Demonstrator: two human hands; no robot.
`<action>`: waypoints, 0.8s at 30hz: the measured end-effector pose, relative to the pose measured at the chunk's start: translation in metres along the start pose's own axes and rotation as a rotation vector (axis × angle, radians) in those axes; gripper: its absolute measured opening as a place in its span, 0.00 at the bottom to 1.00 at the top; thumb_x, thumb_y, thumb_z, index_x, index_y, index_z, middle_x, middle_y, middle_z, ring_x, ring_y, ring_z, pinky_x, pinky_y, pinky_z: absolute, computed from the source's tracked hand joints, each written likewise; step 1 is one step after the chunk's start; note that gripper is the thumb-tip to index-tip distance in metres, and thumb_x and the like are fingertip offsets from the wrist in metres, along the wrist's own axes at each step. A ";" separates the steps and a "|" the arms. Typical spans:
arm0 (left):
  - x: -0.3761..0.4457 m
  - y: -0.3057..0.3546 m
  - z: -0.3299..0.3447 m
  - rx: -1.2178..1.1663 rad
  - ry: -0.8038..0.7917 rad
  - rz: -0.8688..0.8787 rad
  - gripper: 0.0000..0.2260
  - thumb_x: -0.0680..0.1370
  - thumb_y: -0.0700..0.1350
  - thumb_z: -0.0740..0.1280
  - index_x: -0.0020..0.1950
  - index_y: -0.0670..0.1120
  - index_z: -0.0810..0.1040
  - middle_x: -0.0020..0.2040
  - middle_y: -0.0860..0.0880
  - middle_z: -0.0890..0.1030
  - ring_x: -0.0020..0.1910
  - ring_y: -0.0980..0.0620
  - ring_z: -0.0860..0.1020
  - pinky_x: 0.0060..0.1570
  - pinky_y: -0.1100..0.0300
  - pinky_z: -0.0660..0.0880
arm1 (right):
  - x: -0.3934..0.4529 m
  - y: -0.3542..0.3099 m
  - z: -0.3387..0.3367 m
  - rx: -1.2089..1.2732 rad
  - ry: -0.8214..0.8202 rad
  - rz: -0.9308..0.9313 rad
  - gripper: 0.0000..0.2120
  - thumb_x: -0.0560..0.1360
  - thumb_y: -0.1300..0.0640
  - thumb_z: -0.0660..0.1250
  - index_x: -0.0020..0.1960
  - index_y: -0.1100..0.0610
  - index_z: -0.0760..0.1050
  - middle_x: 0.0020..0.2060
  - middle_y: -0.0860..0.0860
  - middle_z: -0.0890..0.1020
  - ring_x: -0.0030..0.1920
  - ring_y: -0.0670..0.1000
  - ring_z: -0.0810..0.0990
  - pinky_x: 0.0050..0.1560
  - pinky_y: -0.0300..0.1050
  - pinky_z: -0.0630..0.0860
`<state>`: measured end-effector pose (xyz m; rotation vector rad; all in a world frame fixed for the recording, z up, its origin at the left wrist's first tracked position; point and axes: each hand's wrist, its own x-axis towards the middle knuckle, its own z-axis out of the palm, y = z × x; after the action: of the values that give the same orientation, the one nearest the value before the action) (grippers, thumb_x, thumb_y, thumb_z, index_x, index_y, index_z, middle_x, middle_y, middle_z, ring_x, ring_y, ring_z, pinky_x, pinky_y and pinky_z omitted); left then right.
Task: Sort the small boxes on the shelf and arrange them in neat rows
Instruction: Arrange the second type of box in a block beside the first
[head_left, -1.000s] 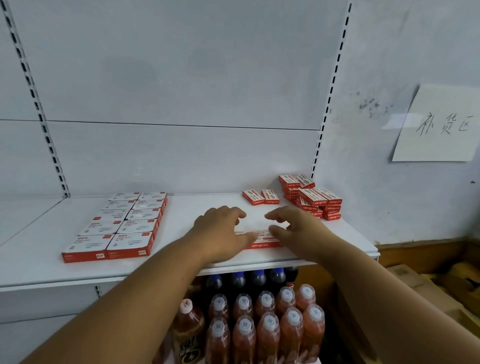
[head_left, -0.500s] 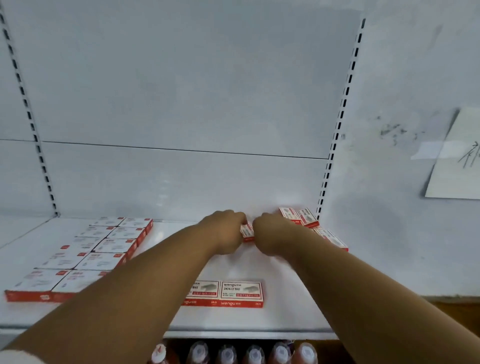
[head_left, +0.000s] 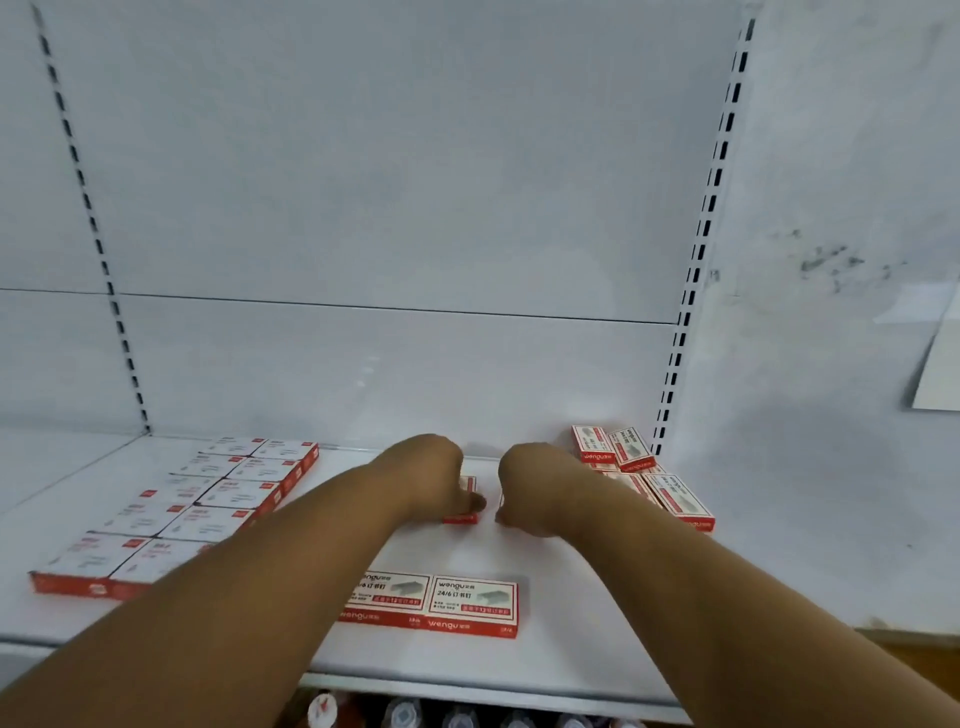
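Note:
On the white shelf (head_left: 561, 660), my left hand (head_left: 434, 483) is closed over a small red-and-white staple box (head_left: 466, 501) near the middle. Only that box's right end shows. My right hand (head_left: 535, 488) is curled beside it, a short gap away, over another small box of which I see just a red sliver at the thumb. Two matching boxes (head_left: 431, 603) lie side by side near the front edge, labels up. A neat block of flat boxes (head_left: 208, 509) fills the left. A loose pile of small boxes (head_left: 644, 478) sits in the back right corner.
The shelf's back panel and a slotted upright (head_left: 691, 291) stand right behind the pile. A paper sheet (head_left: 937, 374) hangs on the wall at right. Bottle caps (head_left: 405, 714) show under the shelf's front edge. Bare shelf lies between the left block and my hands.
My hands left the front pair, reached to the back of the shelf and closed on two small boxes. They now sit slightly apart and a little nearer to me.

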<state>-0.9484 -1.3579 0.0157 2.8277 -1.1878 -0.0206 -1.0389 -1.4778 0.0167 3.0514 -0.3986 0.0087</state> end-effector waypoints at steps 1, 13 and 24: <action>-0.001 -0.002 0.001 -0.032 0.009 -0.020 0.15 0.71 0.59 0.70 0.40 0.48 0.75 0.39 0.49 0.78 0.36 0.51 0.74 0.32 0.59 0.67 | 0.000 -0.002 0.004 0.015 0.034 -0.003 0.08 0.75 0.53 0.67 0.41 0.56 0.71 0.41 0.53 0.78 0.47 0.55 0.79 0.40 0.43 0.68; -0.055 -0.059 -0.013 -0.351 -0.160 0.047 0.24 0.70 0.38 0.71 0.63 0.56 0.71 0.58 0.59 0.80 0.52 0.59 0.78 0.42 0.66 0.76 | -0.021 -0.021 -0.002 0.317 -0.020 -0.023 0.19 0.71 0.55 0.70 0.61 0.50 0.75 0.58 0.48 0.77 0.52 0.49 0.76 0.45 0.39 0.68; -0.085 -0.068 0.006 -0.505 -0.036 0.194 0.11 0.76 0.45 0.69 0.56 0.56 0.79 0.51 0.61 0.79 0.50 0.63 0.77 0.52 0.65 0.75 | -0.071 -0.036 -0.006 0.626 -0.055 0.057 0.08 0.77 0.57 0.66 0.53 0.48 0.81 0.52 0.44 0.80 0.51 0.47 0.80 0.52 0.43 0.80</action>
<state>-0.9593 -1.2503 0.0036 2.2791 -1.2470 -0.3143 -1.0986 -1.4240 0.0195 3.6587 -0.5826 0.0639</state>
